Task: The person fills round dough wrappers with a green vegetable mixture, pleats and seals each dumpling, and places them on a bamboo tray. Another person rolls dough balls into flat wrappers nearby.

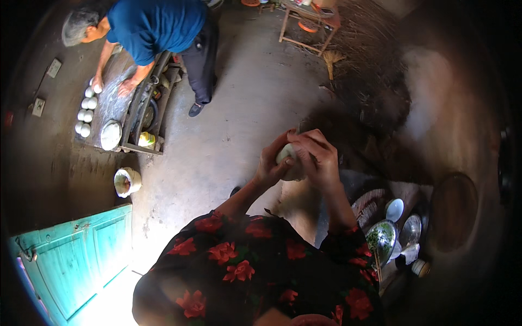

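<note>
Raised before my chest, my left hand (272, 162) cups a pale lump of dough (286, 152) with its thumb across the side. My right hand (320, 157) curls over the top and right side of the same lump, fingers bent against it. Much of the dough is hidden behind my fingers. Beyond my right forearm, a metal bowl (382, 236) holds chopped greens. Near it are a white bowl (394, 210) and another metal bowl (411, 230).
At upper left a person (159, 28) leans over a floured table (114, 77), one hand at a row of dough balls (87, 104). A white bucket (127, 182) stands by the turquoise door (81, 261). Brushwood (371, 36) and a whisk broom (331, 63) lie upper right.
</note>
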Motion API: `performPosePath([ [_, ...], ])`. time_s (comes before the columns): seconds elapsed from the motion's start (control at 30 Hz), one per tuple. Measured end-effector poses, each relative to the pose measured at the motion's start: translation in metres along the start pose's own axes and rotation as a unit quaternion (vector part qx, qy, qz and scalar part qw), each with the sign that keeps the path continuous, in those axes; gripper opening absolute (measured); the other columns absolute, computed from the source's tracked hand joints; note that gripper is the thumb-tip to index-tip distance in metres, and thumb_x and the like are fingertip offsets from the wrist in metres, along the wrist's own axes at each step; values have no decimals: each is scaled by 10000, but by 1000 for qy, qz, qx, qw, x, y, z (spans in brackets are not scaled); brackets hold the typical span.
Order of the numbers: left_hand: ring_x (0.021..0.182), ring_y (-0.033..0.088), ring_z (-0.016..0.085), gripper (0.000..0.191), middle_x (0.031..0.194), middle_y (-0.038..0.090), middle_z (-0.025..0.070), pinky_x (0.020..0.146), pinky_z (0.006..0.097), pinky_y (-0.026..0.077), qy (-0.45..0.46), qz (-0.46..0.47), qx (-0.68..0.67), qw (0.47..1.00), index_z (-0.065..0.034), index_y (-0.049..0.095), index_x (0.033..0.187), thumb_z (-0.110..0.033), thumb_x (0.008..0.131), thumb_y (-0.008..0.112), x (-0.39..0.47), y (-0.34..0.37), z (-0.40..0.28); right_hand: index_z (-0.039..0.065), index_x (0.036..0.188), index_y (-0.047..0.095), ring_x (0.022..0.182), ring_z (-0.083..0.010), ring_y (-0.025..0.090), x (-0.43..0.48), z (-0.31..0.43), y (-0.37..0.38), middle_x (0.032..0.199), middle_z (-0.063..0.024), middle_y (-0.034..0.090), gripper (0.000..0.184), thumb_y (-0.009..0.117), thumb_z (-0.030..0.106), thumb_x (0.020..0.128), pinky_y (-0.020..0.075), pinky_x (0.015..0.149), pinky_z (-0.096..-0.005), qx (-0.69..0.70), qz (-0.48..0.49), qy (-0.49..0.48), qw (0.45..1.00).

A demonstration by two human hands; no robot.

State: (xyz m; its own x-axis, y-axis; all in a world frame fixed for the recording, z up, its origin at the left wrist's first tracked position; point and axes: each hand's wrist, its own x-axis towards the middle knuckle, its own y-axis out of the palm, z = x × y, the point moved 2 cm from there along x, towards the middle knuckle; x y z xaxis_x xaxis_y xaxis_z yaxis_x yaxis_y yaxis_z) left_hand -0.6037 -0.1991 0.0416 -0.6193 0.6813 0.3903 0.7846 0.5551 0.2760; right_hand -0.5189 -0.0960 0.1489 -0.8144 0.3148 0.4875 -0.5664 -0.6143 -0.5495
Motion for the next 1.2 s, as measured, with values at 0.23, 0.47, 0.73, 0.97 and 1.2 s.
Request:
performPosePath([
  [0.23, 1229, 602, 243, 793, 1323, 644, 169, 1068, 390, 466, -10, -60, 4, 998, 31, 481, 1475, -508, 945, 722, 15, -68, -2, 18, 1053, 749, 966, -278, 679, 69, -4, 65, 1025, -118, 712, 145, 673, 36, 930, 553, 849, -377, -5, 93, -91, 991],
  [0.47, 969, 688, 205, 561, 1137, 690, 125, 869, 351, 579, -40, -269, -254, 928, -27, 448, 1525, -390, 1099, 486, 14, -119, -5, 21, 1551, 394, 1387, -329, 498, 86, -43, 96, 1520, -193, 501, 617, 531, 365, 1058, 388, 1147, -450, 120, 180, 91, 972],
  [0.73, 983, 670, 215, 526, 1117, 660, 96, 882, 375, 584, 51, -498, -217, 838, -97, 454, 1508, -442, 1112, 422, 33, -202, -36, 101, 1659, 6, 1533, -305, 271, 61, -47, 261, 1661, -156, 257, 1110, 727, 530, 933, 293, 1221, -466, 561, 268, 223, 751],
  [0.97, 1131, 553, 135, 522, 1222, 617, 50, 1014, 305, 455, 114, -550, -26, 827, -11, 513, 1469, -378, 1097, 519, -13, -278, -71, 51, 1584, 335, 1347, -222, 496, 86, -23, 366, 1499, -102, 486, 910, 791, 461, 911, 460, 1072, -357, 515, 398, 238, 721],
  [1.2, 1038, 620, 116, 372, 1156, 659, 42, 915, 290, 527, 77, -650, 51, 754, -27, 567, 1361, -295, 1113, 497, -67, -413, -73, -13, 1465, 471, 1182, -191, 617, 104, 6, 512, 1324, -106, 618, 630, 741, 281, 977, 525, 989, -325, 500, 460, 210, 703],
])
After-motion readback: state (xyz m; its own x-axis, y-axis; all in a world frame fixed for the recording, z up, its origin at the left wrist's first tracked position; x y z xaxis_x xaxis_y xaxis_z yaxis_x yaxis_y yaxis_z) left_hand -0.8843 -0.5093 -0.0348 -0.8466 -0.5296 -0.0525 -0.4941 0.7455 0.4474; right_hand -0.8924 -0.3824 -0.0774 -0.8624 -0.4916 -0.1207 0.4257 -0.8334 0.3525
